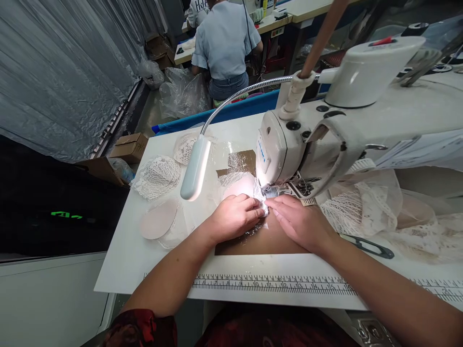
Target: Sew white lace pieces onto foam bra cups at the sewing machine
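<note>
Under the needle area of a white sewing machine (273, 144) lies a white lace piece with a pale pink cup pad (243, 185). My left hand (237, 217) rests on it from the left, its fingers bent and pressed together on the lace edge (261, 195). From the right, the fingertips of my right hand (302, 221) close on the same edge, just in front of the presser foot. The fingertips of both hands nearly meet. Part of the lace is hidden beneath my left hand, and brown board (267, 241) shows under both.
A lamp head (197, 166) on a flexible neck hangs left of the machine. Lace cups (159, 176) and a pink pad (159, 220) lie at left. Thread snips (369, 246) and more lace (361, 207) lie right. A ruler strip (267, 284) lines the front edge. A person (227, 43) sits beyond.
</note>
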Available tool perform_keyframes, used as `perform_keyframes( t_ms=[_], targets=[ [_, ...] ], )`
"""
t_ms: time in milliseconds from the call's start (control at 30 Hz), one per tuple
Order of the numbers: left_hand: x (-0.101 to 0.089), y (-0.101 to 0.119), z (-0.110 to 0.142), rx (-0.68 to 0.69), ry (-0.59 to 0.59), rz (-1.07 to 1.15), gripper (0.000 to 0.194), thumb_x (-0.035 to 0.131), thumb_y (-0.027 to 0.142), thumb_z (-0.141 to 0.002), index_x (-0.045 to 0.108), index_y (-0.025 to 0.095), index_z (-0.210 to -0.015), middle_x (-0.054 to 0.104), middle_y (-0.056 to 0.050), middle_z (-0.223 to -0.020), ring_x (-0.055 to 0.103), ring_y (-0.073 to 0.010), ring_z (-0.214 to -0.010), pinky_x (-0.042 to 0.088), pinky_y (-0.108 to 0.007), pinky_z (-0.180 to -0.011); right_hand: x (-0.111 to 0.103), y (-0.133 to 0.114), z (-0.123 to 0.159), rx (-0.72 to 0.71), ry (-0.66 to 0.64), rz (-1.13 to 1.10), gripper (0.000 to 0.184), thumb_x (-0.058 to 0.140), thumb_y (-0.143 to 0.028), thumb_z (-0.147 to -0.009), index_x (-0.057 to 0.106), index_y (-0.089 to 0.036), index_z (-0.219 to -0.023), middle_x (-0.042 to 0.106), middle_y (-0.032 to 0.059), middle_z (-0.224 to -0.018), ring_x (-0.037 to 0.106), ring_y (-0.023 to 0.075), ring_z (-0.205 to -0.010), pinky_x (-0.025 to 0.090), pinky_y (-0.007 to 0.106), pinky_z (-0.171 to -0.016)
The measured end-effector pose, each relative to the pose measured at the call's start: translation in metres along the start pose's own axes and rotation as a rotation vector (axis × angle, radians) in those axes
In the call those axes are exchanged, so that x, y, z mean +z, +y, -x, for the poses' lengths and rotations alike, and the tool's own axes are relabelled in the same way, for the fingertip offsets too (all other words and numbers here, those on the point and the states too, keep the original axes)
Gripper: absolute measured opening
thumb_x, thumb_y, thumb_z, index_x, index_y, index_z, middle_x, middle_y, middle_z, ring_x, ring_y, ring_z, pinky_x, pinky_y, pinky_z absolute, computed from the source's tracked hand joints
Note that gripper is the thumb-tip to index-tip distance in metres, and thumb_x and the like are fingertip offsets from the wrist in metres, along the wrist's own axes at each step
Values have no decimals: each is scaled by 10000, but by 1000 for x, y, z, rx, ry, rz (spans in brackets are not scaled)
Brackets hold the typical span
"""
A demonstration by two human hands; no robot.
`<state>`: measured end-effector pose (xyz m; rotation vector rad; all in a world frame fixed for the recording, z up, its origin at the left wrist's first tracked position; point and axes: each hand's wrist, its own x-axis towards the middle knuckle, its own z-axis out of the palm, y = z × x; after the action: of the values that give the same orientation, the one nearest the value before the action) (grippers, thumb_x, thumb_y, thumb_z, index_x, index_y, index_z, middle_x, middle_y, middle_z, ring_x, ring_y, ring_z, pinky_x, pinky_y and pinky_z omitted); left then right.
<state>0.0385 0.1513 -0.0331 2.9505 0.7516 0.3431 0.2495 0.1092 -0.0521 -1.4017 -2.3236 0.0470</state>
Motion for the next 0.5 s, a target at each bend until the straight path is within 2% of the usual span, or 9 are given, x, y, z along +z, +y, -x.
perform_keyframes(
  t_ms=[100, 267, 500],
  targets=[
    [1, 0, 0, 8, 6, -4, 315, 398, 313, -964, 639, 175, -1113, 649, -100, -1113, 577, -170, -905, 494, -322, -784, 0, 0, 0, -83, -26, 28, 353, 415, -95, -853, 691, -190, -1052, 669, 51, -866, 583, 146, -762, 379, 250, -591],
    [8, -1, 2, -12, 56, -14, 304, 417, 298, -956, 652, 169, -1100, 649, -91, -1157, 573, -168, -901, 509, -317, -782, -3, -4, 0, -116, -21, 108, 335, 426, -83, -857, 697, -171, -1034, 644, 48, -801, 557, 156, -750, 349, 262, -591],
    [12, -3, -1, -30, 84, -12, 315, 413, 298, -956, 629, 160, -1139, 637, -105, -1177, 573, -176, -909, 510, -338, -803, -4, -9, -4, -31, -44, 135, 407, 406, -66, -821, 667, -166, -1118, 657, 56, -841, 547, 155, -712, 294, 281, -522]
  ],
)
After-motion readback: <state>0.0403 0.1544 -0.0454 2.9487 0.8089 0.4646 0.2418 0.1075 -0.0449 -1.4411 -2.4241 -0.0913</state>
